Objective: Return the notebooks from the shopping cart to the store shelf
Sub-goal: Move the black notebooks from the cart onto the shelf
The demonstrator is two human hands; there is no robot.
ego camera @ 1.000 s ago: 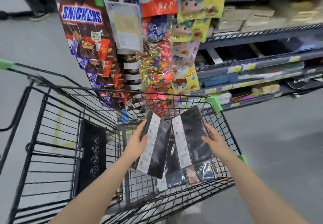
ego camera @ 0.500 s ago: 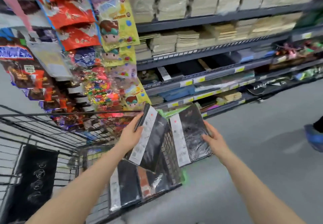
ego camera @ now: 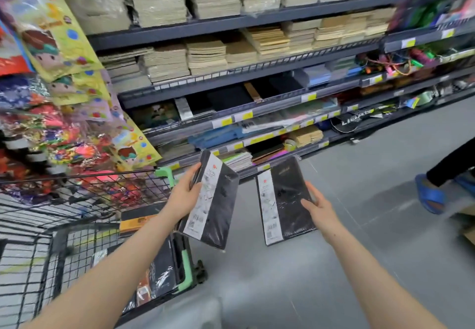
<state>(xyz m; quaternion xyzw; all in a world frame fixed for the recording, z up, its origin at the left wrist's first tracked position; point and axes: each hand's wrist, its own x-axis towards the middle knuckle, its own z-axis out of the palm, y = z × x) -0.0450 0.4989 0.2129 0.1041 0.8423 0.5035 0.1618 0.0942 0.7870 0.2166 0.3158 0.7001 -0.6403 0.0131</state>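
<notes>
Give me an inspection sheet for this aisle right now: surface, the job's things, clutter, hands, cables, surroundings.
Surface: grey shop floor, bare between cart and shelving.
Job's things: two black wrapped notebooks in hand, the left notebook and the right notebook, both outside the shopping cart and short of the store shelf; more notebooks remain in the cart.
Clutter: hanging snack and toy packs beside the cart.
Hands: left hand grips the left notebook's edge; right hand grips the right notebook's edge.
Cables: nothing seen.
Surroundings: shelves stacked with paper goods; another person's blue sandal at the right.
</notes>
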